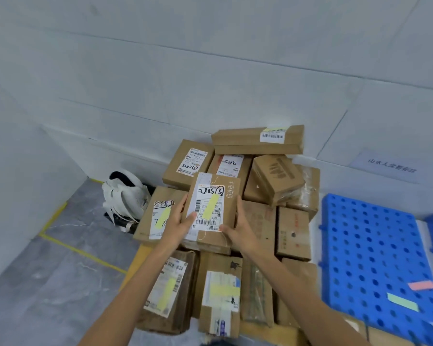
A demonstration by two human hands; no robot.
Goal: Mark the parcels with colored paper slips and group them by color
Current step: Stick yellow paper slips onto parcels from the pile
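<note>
While gripping parcel (211,208) by its 2 side edges with curled fingers of left hand (176,221) and right hand (241,229), could shed yellow slip (210,207) between the thumbs, or topple pile (291,231) beneath the fingers if dropped.

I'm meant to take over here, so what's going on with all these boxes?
A person holds a cardboard parcel with a yellow slip on its label, left hand and right hand gripping its sides, above a pile of parcels in the corner. Several there already bear yellow slips. A pink slip and a green slip lie on the blue pallet.
</note>
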